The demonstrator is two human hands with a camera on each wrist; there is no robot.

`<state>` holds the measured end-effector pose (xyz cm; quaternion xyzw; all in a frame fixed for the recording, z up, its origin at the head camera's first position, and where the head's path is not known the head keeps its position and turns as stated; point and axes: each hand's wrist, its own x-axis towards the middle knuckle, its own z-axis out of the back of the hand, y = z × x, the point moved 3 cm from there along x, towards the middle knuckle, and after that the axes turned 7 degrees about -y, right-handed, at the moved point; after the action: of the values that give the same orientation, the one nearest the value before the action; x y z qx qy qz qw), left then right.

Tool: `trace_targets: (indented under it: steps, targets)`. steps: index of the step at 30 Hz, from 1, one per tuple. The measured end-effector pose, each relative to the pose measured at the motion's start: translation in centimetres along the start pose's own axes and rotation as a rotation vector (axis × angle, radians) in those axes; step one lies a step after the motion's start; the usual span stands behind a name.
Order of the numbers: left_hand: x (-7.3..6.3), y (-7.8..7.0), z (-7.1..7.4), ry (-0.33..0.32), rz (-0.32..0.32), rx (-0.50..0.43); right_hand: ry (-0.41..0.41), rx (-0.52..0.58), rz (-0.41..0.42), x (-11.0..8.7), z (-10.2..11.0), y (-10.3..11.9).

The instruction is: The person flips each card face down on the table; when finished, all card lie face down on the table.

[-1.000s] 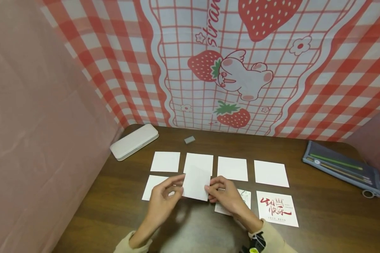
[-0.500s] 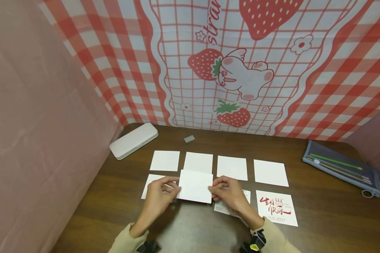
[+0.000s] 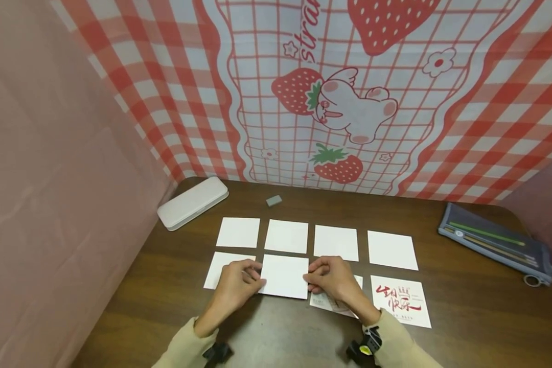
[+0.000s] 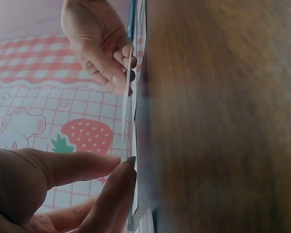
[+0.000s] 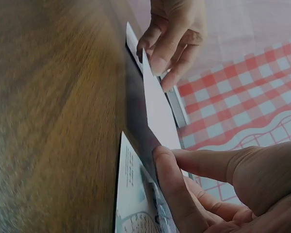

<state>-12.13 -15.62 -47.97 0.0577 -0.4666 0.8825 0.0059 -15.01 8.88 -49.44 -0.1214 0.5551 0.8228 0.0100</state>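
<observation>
Between both hands is a blank white card, held by its two short sides just above the table, in the front row. My left hand pinches its left edge with thumb and fingers, and my right hand pinches the right edge. The card appears edge-on between the fingertips in the left wrist view. Under my right hand lies a printed card, partly covered. Behind my left hand a blank card shows in part. In the right wrist view, the held card hangs clear of the wood.
Several blank cards form a back row. A card with red lettering lies at right. Farther off are a white case, a small grey block and a mesh pencil pouch. A strawberry-print cloth hangs behind the wooden table.
The held card has come down and toward me, off the back-row card it overlapped. It was narrow and tilted a second ago and now looks wider and flatter. Both hands keep their hold.
</observation>
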Motion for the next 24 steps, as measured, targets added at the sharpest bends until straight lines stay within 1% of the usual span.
trace_targets:
  steps: [5,11,14,18,20,24]
  targets:
    - [0.1,0.2,-0.2,0.004,-0.012,0.033,0.006,-0.045,0.023,0.1,0.0,0.2]
    - [0.0,0.3,-0.2,0.019,-0.011,0.043,0.015,-0.062,-0.011,0.3,-0.1,0.1]
    - [0.0,0.1,-0.2,0.019,-0.02,0.061,0.019,-0.077,-0.009,0.3,0.0,0.1]
    - [-0.1,0.0,0.0,0.011,-0.024,0.098,0.025,-0.105,0.025,0.2,0.6,0.1]
    - [-0.2,-0.1,0.0,0.01,-0.018,0.102,0.031,-0.109,0.037,0.1,1.0,0.1]
    - [-0.2,-0.4,-0.1,0.013,-0.045,0.067,0.025,-0.125,0.044,-0.4,2.1,0.3]
